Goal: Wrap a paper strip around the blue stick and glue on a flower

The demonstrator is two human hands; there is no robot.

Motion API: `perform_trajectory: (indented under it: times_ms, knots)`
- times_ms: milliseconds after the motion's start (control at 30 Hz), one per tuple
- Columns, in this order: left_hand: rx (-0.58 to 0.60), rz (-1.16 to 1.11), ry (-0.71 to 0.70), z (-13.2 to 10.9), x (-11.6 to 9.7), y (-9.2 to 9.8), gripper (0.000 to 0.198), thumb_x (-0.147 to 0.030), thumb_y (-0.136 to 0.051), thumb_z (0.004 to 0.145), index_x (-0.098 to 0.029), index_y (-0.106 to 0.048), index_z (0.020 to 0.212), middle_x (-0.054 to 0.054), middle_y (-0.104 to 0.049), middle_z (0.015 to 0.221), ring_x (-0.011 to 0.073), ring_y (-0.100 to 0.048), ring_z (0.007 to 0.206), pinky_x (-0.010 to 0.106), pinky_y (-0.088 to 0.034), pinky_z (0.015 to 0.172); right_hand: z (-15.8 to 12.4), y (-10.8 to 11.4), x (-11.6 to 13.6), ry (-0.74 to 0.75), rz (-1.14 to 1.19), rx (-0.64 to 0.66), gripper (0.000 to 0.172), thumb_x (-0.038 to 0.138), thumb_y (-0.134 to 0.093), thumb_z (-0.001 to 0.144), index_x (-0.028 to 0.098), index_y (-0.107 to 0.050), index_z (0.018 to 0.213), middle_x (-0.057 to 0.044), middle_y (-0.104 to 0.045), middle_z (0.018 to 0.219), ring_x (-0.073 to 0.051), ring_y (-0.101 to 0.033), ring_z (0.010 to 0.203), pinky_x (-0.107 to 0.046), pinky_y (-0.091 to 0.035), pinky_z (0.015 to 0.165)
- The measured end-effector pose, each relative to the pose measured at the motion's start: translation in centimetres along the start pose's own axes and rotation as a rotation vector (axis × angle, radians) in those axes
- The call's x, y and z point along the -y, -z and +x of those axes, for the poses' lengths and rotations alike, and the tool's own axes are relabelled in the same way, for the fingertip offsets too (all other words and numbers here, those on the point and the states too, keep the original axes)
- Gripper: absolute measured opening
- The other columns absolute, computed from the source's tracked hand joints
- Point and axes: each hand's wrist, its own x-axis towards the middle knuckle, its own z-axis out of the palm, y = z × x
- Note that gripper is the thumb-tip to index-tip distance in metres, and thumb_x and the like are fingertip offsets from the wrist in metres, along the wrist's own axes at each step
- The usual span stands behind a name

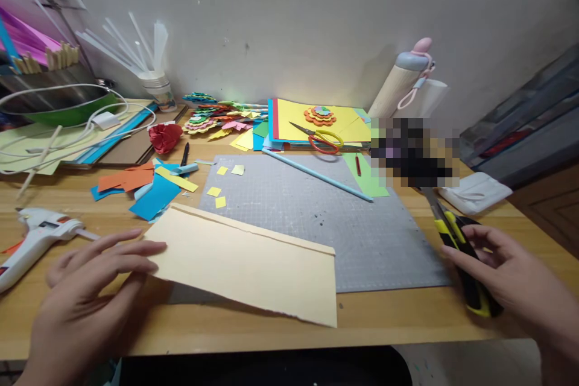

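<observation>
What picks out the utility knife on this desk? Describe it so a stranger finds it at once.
Start at the big grey cutting mat in the middle of the wooden desk. Just off its right edge, under the fingers of the right hand, lies the utility knife. It is the only yellow-and-black tool, long and slim, unlike the loop-handled scissors at the back.

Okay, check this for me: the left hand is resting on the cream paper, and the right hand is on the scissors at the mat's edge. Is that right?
One thing is off. The left hand does rest on the cream paper, but the right hand is on a yellow-and-black knife, not the scissors, which lie farther back on yellow paper. The head view shows it.
</observation>
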Motion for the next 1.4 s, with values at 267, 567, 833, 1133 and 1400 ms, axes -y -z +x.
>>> perform_trajectory:
  times_ms: [267, 567, 833, 1133, 1400]
  knots:
    - [0.004, 0.077, -0.112, 0.7, -1.9, -1.2, 0.01, -0.022, -0.052, 0.081, -0.024, -0.062, 0.076, 0.004, -0.068, 0.102, 0.0313, -0.057, 0.108, 0.056, -0.037, 0.094, -4.1, -1.9, 2.0, -0.319, 0.775, 0.704, 0.035, 0.057, -0.061, 0.076, 0.022, -0.065, 0.074, -0.001, -0.057, 0.057, -0.009, -0.039, 0.036, -0.02, -0.032, 0.034]
    - [0.443, 0.065, -0.52, 1.5, -9.7, -6.9, 0.055, -0.049, -0.055, 0.088, -0.029, -0.044, 0.137, 0.003, -0.049, 0.145, 0.0253, -0.043, 0.132, 0.047, -0.012, 0.114, -6.2, -4.9, 5.6, -0.314, 0.917, 0.899, 0.042, 0.035, -0.068, 0.081, 0.03, -0.06, 0.122, -0.007, -0.069, 0.105, -0.014, -0.059, 0.068, -0.026, -0.051, 0.059]
    - [0.457, 0.12, -0.627, 0.6, -8.8, -5.8, 0.055, -0.055, -0.046, 0.091, -0.027, -0.043, 0.138, 0.001, -0.048, 0.145, 0.0206, -0.042, 0.134, 0.039, 0.016, 0.114, -6.6, -5.4, 4.0, -0.051, 0.558, 0.862, 0.059, 0.041, -0.06, 0.088, 0.029, -0.042, 0.143, -0.007, -0.071, 0.096, -0.011, -0.059, 0.061, -0.024, -0.051, 0.056]
    - [0.296, -0.036, -0.432, 1.1, -10.3, -5.9, 0.019, -0.021, -0.049, 0.092, -0.027, -0.064, 0.082, -0.006, -0.071, 0.091, 0.0164, -0.061, 0.106, 0.041, -0.009, 0.113, -6.4, -5.2, 3.9, 0.673, -0.096, 0.6, 0.05, 0.032, -0.045, 0.094, 0.03, -0.041, 0.144, -0.009, -0.056, 0.138, -0.028, -0.057, 0.12, -0.05, -0.047, 0.099]
    - [0.29, 0.044, -0.467, 1.0, -10.8, -7.7, 0.031, -0.025, -0.047, 0.093, -0.028, -0.055, 0.123, 0.0, -0.062, 0.13, 0.0204, -0.052, 0.122, 0.041, -0.007, 0.113, -6.5, -6.1, 3.3, 0.118, 0.259, 0.651, 0.047, 0.049, -0.052, 0.089, 0.022, -0.055, 0.128, -0.002, -0.065, 0.072, -0.014, -0.057, 0.048, -0.025, -0.048, 0.042]
